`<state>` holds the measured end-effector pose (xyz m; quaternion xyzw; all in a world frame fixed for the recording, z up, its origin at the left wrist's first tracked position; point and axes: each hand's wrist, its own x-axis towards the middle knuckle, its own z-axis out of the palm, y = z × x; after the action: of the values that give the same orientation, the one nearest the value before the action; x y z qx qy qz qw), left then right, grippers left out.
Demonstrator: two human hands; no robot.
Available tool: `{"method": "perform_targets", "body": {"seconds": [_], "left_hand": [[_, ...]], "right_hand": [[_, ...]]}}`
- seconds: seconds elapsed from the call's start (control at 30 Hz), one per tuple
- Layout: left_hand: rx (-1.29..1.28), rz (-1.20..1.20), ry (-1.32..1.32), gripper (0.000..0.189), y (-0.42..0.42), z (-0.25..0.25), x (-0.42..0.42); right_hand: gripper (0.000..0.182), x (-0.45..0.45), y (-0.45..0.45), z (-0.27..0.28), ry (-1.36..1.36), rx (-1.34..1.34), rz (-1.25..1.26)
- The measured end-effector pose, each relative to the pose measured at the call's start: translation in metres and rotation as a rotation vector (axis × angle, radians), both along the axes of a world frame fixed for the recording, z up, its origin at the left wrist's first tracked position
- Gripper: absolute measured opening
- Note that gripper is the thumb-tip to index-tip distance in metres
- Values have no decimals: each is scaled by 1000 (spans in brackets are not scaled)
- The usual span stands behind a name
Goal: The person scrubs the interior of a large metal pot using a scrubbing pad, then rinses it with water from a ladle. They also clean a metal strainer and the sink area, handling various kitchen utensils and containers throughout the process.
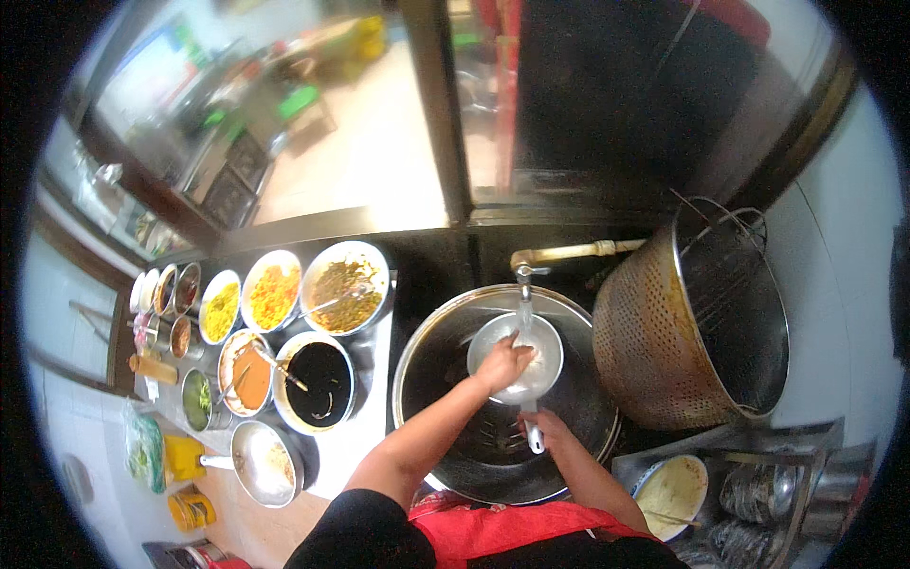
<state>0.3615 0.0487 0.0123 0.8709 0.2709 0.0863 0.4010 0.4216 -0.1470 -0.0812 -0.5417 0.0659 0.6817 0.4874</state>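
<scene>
A metal saucepan (546, 375) sits below the running tap (525, 276), over a large round steel pot (417, 384). My right hand (549, 431) grips its straight handle near the pot's front side. Inside the saucepan is my left hand (506, 366), beneath the stream of water. Whether these fingers hold anything cannot be made out. The pot's interior looks dark, with bright reflections.
To the right leans a tall perforated metal strainer basket (640, 334). Bowls of chopped toppings (271, 288), a brown sauce (250, 377) and a dark liquid (320, 384) stand on the left counter. Another pan (264, 466) overhangs its front edge. A pale-filled bowl (668, 491) is lower right.
</scene>
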Motion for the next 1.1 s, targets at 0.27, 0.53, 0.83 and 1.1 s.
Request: {"method": "perform_targets", "body": {"seconds": [0.27,0.53,0.83,1.1], "left_hand": [[378,220,-97,39,-61,69,-188],[416,577,8,48,-89,23,-305],[551,422,82,52,-91,10,-330],[563,411,149,50,-91,6,-328]], "right_hand": [[26,-4,-2,11,-72,46,37],[17,-7,-2,13,-94,86,56],[20,-20,3,19,-35,124,20],[16,-11,7,17,80,205,97]]}}
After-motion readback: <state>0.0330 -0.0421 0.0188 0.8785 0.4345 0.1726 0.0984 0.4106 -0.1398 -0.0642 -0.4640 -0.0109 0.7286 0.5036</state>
